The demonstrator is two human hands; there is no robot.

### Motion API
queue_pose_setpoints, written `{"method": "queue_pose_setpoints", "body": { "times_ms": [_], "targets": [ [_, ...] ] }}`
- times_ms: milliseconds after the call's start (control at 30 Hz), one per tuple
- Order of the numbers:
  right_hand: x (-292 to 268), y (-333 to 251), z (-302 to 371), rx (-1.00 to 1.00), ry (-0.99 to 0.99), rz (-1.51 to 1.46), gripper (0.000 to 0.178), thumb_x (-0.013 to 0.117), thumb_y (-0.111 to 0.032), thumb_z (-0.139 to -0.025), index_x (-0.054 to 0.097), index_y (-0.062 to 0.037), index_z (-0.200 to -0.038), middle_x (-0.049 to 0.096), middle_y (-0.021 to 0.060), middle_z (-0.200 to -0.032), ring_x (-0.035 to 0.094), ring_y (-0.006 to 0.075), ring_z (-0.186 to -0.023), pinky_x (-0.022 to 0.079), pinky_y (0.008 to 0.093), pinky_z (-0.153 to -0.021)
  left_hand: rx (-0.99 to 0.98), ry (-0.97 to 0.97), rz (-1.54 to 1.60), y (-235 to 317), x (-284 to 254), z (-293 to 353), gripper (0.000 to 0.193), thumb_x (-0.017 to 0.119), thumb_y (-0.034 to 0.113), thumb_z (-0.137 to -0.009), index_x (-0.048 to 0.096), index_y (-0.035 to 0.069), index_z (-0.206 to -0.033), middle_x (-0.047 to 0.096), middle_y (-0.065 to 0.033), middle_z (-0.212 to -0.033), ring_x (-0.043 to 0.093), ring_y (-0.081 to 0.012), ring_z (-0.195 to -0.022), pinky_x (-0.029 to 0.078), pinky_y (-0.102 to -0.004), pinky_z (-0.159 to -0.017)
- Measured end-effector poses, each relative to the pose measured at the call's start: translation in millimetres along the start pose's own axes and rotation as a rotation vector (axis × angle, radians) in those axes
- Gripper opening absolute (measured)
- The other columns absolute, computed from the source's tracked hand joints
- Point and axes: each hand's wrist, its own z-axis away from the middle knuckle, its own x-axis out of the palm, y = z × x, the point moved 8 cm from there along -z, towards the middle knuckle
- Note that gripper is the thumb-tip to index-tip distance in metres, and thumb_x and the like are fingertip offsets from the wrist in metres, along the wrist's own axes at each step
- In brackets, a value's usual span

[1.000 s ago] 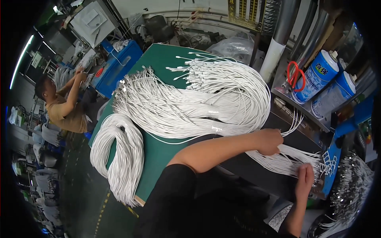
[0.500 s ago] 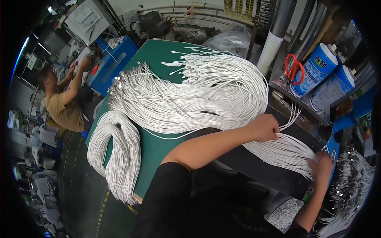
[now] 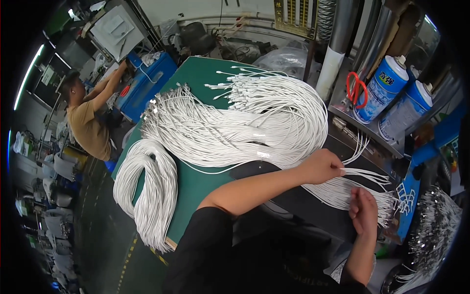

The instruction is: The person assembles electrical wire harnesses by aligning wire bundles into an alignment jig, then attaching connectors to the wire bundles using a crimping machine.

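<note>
Left hand (image 3: 323,167): arm stretched right, fingertips clamped on white cables (image 3: 339,192)
Right hand (image 3: 364,209): forearm raised, fingers curled; can't tell if gripping
Cables' place: right side, on black surface (image 3: 323,211)

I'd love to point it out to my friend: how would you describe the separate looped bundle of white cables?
Find the green table. At its left side, just below the large spread-out heap of white cables, lies the looped bundle. Unlike the heap, it is doubled over, with green showing through its opening.
</note>
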Motion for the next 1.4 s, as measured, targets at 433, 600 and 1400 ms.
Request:
{"method": "queue_pose_setpoints", "body": {
  "times_ms": [433,600,1400],
  "targets": [
    [-28.0,-28.6,-11.6,-0.345,0.228,-0.417,0.031,0.054,-0.026,-0.106,0.061,-0.0059,-0.129,0.059,-0.0035,-0.090,0.053,0.0040,-0.074,0.048,0.0213,-0.062,-0.694,-0.636,0.817,12.2,57.6,-0.6,0.023,0.062,0.026,-0.099,0.066,0.004,-0.096,0.066,-0.0104,-0.082,0.066,-0.0197,-0.067,0.056,-0.0364,-0.063],
    [-26.0,-55.4,-17.6,-0.564,0.341,0.137,0.040,0.053,-0.027,-0.107,0.056,-0.0029,-0.139,0.067,0.0046,-0.109,0.060,0.0100,-0.101,0.049,0.0251,-0.088,-0.446,-0.614,0.885,5.9,131.0,-11.7,0.018,0.057,0.019,-0.101,0.059,0.001,-0.106,0.062,-0.0094,-0.086,0.064,-0.0182,-0.068,0.057,-0.0349,-0.059],
    [-172.1,-122.9,-92.4,0.123,-0.121,0.375,0.027,0.059,-0.027,-0.102,0.064,-0.0063,-0.118,0.062,0.0048,-0.082,0.059,0.0126,-0.072,0.040,0.0251,-0.052,-0.466,-0.119,1.042,-50.4,145.4,-148.7,0.019,0.070,0.010,-0.095,0.069,0.000,-0.112,0.070,-0.0058,-0.095,0.064,-0.0120,-0.079,0.052,-0.0277,-0.069]
  ]
}}
